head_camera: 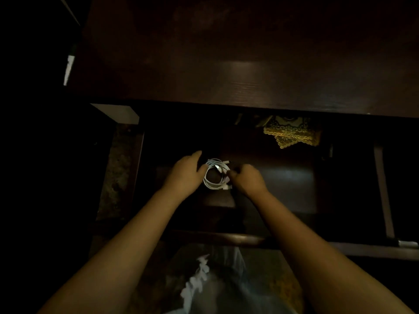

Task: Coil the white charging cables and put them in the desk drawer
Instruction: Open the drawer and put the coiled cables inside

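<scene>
**Setting the Coil Down Flat in the Drawer**

The person stands over the open desk drawer [272, 240] and holds both hands inside it. Between the hands sits the white cable coil [216, 174], a small round loop of white wire. It is low in the drawer, near the middle and a little to the left, over the dark drawer floor. It is too dark to tell if the coil rests on the floor or hangs just above it.

The left hand [184, 172] is beside the left edge of the coil. Its fingers look mostly straight, and the thumb touches the wire. The right hand [247, 179] is curled and pinches the right side of the coil, where the plug ends stick out.

The step in hand looks like laying the coil down. To do it well, the person should lower it flat, so the loops stay stacked. The right hand should let go slowly, because the loose ends may spring out. The left hand can press the rim gently to keep the ring round.

A gold lace cloth [292, 132] lies at the back of the drawer, well apart from the coil. The dark desk top [226, 53] is above.
</scene>
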The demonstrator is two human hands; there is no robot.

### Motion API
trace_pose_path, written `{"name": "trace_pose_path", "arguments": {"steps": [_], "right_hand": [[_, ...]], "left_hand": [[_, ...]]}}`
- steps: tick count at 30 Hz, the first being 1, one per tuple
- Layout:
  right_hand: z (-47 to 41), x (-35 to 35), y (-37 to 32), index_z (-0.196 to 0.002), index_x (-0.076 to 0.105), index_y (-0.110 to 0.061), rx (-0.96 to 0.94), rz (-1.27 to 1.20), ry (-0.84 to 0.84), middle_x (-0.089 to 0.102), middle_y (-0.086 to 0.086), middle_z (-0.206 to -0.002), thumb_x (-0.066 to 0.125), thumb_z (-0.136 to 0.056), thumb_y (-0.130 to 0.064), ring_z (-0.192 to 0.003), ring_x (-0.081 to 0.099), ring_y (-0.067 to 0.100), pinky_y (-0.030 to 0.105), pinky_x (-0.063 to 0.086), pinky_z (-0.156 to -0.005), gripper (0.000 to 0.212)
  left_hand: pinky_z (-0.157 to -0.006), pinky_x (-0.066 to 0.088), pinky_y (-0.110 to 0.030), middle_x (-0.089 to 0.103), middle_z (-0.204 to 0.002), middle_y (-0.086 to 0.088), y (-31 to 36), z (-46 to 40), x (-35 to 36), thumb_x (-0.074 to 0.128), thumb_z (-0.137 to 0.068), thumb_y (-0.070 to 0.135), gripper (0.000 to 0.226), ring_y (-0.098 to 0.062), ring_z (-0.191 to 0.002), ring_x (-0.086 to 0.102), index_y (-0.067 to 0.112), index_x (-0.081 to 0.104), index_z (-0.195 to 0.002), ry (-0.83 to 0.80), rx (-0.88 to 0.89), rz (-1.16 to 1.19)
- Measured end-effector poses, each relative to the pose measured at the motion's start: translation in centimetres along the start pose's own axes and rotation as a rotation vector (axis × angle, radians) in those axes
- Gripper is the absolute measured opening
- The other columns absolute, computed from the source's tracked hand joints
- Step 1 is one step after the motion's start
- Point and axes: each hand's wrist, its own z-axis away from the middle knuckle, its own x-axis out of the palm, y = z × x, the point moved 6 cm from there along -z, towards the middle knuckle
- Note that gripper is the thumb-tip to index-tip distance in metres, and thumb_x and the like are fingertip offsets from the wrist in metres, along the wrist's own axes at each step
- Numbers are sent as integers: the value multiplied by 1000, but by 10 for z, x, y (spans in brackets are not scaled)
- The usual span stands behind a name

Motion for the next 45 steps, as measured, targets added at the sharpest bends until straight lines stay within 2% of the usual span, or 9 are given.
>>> {"name": "trace_pose_path", "arguments": {"steps": [7,9,11,14,17,26,36,41,45], "right_hand": [[142,-42,-24,-120,58,-11,-357,124,434,57,8,-121,49,-91,-26,-107,55,25,31,44,-81,34],[185,-37,-18,-119,59,-11,-485,184,615,60,9,-120,48,-90,-27,-111,52,22,37,44,-90,35],[215,-20,-1,-131,49,-17,-532,326,718,51,11,-134,44,-91,-31,-127,39,22,45,31,-105,43],[230,17,37,-146,14,-32,-477,535,657,8,6,-156,33,-93,-44,-145,3,24,52,5,-114,58],[218,35,71,-147,0,-35,-402,649,612,-17,2,-157,16,-93,-54,-145,-10,25,58,2,-113,59],[179,31,78,-146,-5,-34,-429,657,704,-25,3,-155,22,-89,-60,-143,-20,24,63,2,-109,69],[130,-6,47,-146,3,-40,-284,528,801,-5,11,-156,27,-88,-58,-144,-4,33,62,9,-111,65],[91,-10,37,-145,-7,-38,-271,451,793,-23,10,-154,23,-89,-57,-143,-14,30,55,4,-114,66],[58,-11,50,-146,-6,-36,-238,429,791,-29,4,-153,11,-90,-60,-143,-14,25,56,1,-110,63]], "left_hand": [[-112,21,-43,36,-149,-5,14,143,2,29,-91,41,55,-19,-138,31,19,30,-142,262,337,-241],[-112,18,-51,26,-153,-7,3,167,19,30,-90,42,58,-20,-142,20,24,22,-145,292,404,-378],[-112,12,-55,12,-157,-7,-10,184,36,30,-89,44,62,-22,-144,8,29,11,-147,309,447,-496],[-111,4,-59,-6,-158,-6,-23,191,58,28,-88,49,65,-27,-145,2,32,5,-147,339,497,-614],[-110,-2,-60,-7,-157,-5,-29,182,72,28,-86,53,67,-28,-144,3,33,7,-147,383,513,-685],[-109,-9,-61,-25,-155,-3,-31,147,76,31,-83,56,76,-27,-144,-14,32,-3,-147,601,560,-736],[-110,1,-60,-27,-154,-6,-1,97,56,45,-83,45,79,-30,-144,-8,29,1,-147,700,433,-598],[-108,9,-61,-26,-154,-6,-13,54,67,50,-83,48,83,-26,-144,-14,28,1,-147,670,372,-553],[-104,13,-65,-25,-154,-6,-9,19,59,30,-84,52,73,-25,-143,-20,30,0,-146,676,401,-556]]}}
